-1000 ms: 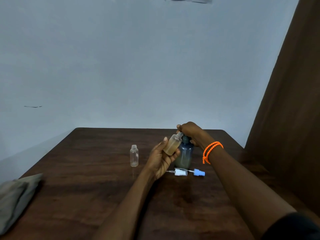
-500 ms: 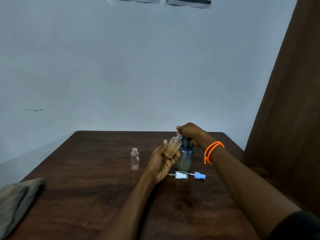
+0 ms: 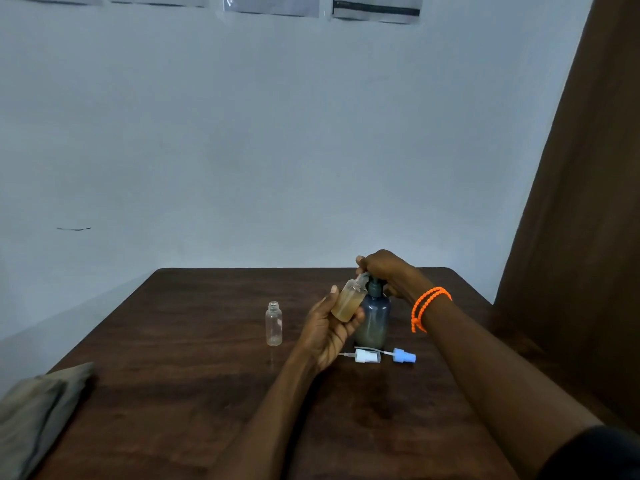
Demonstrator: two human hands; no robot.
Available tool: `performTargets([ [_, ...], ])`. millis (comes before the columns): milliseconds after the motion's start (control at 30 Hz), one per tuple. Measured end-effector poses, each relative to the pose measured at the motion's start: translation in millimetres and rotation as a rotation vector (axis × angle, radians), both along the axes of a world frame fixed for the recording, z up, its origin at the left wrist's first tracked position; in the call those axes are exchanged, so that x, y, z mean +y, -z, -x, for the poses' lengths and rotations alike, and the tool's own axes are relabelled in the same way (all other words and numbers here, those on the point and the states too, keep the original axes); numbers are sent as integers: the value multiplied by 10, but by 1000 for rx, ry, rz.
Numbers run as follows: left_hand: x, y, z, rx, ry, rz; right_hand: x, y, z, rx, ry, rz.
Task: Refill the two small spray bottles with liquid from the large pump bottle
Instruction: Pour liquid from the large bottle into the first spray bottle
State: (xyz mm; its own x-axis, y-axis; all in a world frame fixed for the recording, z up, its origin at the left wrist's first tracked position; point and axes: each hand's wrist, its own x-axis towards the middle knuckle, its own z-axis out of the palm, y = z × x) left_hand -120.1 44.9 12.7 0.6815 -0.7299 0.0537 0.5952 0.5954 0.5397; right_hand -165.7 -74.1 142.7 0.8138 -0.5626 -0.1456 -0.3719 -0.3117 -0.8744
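Your left hand [image 3: 327, 332] grips the small spray bottle [image 3: 348, 301], tilted, neck under the pump spout; your right hand [image 3: 384, 270] presses down on the large pump bottle [image 3: 374, 318] just behind; the empty spray bottle [image 3: 273, 323] stands left of your grip.

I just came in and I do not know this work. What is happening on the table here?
A person is refilling small bottles from a pump bottle. The left hand holds a tilted small bottle, partly filled with amber liquid, its mouth at the pump's spout. The right hand rests on the pump head. A second small bottle stands empty and uncapped to the left. Two spray caps, white and blue, lie on the table.
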Motion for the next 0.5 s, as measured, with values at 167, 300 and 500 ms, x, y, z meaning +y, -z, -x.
performTargets([
  [167,-7,-9,2,-31,-18,-16,1,73,6,-6,5,30],
  [300,-13,-14,3,-7,-15,-8,10,-66,45,-2,-3,17],
  [500,-1,4,-16,-28,-24,-22,-17,104,-66,-22,6,-41],
])
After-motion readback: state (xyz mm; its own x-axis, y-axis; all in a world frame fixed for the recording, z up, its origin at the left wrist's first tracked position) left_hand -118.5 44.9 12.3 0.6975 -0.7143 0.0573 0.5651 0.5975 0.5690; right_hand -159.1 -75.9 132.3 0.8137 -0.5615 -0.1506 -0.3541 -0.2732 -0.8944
